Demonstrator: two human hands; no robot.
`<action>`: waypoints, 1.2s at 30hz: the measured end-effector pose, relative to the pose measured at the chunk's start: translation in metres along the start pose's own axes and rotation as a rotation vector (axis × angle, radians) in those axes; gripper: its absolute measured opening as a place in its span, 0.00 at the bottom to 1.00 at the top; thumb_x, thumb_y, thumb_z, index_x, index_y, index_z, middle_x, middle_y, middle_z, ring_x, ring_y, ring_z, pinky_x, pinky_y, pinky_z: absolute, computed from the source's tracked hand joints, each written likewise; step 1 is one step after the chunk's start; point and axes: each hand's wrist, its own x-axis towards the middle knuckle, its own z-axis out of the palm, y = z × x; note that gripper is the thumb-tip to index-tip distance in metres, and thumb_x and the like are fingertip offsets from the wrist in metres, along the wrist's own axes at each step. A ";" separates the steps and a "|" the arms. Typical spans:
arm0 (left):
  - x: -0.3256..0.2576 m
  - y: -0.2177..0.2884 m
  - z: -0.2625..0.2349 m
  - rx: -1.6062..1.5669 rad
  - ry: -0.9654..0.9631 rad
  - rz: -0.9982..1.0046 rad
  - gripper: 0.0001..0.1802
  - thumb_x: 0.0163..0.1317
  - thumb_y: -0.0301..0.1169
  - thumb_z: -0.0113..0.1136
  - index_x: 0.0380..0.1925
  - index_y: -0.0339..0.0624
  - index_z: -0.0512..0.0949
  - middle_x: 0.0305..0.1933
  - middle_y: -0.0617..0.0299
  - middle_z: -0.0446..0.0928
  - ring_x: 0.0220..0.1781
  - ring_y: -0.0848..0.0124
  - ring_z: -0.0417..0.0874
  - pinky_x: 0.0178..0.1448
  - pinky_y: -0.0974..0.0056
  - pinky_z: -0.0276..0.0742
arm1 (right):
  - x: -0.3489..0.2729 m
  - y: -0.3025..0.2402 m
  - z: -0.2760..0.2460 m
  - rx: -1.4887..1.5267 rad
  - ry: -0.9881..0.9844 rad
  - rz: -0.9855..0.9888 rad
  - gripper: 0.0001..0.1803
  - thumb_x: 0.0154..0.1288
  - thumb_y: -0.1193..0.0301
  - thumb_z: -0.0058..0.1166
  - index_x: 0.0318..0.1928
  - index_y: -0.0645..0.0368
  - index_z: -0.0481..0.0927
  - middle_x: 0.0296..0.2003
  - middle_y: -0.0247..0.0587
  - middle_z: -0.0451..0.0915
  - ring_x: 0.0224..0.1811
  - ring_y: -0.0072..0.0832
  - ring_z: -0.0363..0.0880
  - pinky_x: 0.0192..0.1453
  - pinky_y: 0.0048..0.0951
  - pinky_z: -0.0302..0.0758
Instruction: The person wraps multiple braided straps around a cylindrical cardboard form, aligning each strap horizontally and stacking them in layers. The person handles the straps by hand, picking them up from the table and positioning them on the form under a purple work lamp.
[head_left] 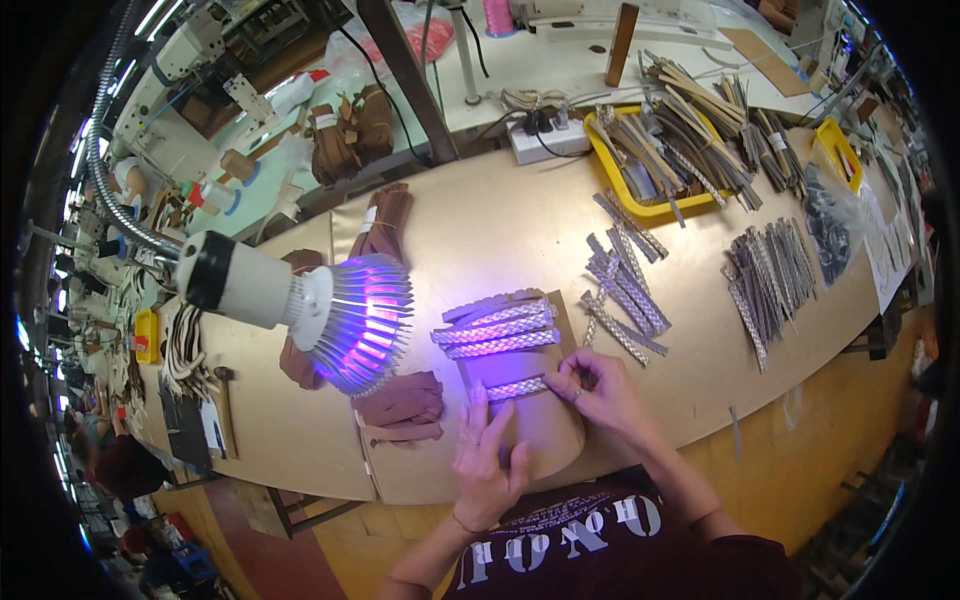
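A short silvery braided strap [516,388] lies crosswise on a curved brown pad [540,440] in front of me. My right hand [602,396] pinches its right end between thumb and fingers. Spread fingers of my left hand [486,458] rest at its left end, with nothing gripped in them. Just beyond, several braided straps [500,330] sit side by side across the far part of the pad. Purple light from a finned lamp [350,322] falls on the straps and on my left fingers.
The lamp stands close on the left. Brown strip bundles [400,408] lie beneath and beyond it. Loose braided strips [625,280] and a row of grey strips [770,280] are to the right. A yellow tray [655,212] full of strips and a white power strip [550,142] stand farther back.
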 end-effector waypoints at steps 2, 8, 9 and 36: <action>-0.002 0.000 0.000 0.000 0.025 -0.014 0.23 0.64 0.36 0.60 0.55 0.33 0.77 0.69 0.32 0.64 0.72 0.42 0.66 0.77 0.37 0.47 | -0.006 -0.009 0.000 -0.119 0.040 -0.013 0.15 0.65 0.64 0.66 0.28 0.60 0.79 0.21 0.24 0.72 0.25 0.12 0.64 0.28 0.19 0.63; 0.011 0.002 -0.013 0.230 0.301 0.223 0.31 0.67 0.42 0.58 0.64 0.35 0.68 0.73 0.32 0.58 0.76 0.37 0.57 0.77 0.32 0.32 | 0.012 -0.048 -0.013 0.015 -0.086 -0.259 0.16 0.65 0.63 0.65 0.28 0.62 0.80 0.16 0.23 0.68 0.21 0.11 0.61 0.24 0.21 0.58; 0.018 0.001 -0.016 0.235 0.256 0.185 0.33 0.67 0.43 0.57 0.67 0.35 0.65 0.74 0.33 0.55 0.77 0.37 0.54 0.77 0.32 0.32 | 0.018 -0.053 -0.016 -0.015 -0.081 -0.239 0.15 0.65 0.64 0.65 0.28 0.62 0.80 0.18 0.24 0.70 0.22 0.11 0.62 0.26 0.21 0.60; 0.023 0.018 0.002 0.113 -0.035 0.140 0.26 0.67 0.41 0.55 0.61 0.38 0.71 0.76 0.36 0.52 0.79 0.40 0.50 0.78 0.35 0.37 | -0.035 0.028 -0.120 -0.686 0.459 0.094 0.13 0.61 0.61 0.65 0.34 0.59 0.82 0.34 0.46 0.81 0.36 0.40 0.81 0.43 0.39 0.75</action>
